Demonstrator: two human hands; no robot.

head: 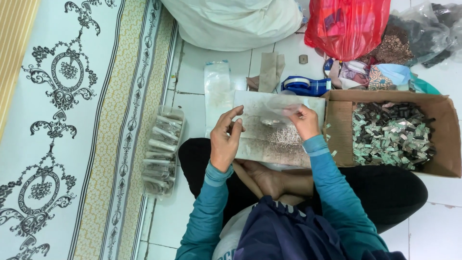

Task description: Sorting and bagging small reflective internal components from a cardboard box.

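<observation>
I see a small clear plastic bag (281,107) pinched in my right grip (302,120), held just above the grey board (255,144) on my lap. My left grip (225,140) hangs loose and half-curled, grasping nothing. Beyond the right grip sits a cardboard box (445,139) of small pieces (390,135); a blue tape dispenser (304,85) lies ahead.

A home floor used for piecework: white floor tiles (202,62), a patterned mat (72,130), a cardboard box (445,139) of small parts, stuffed plastic bags (346,24)
</observation>
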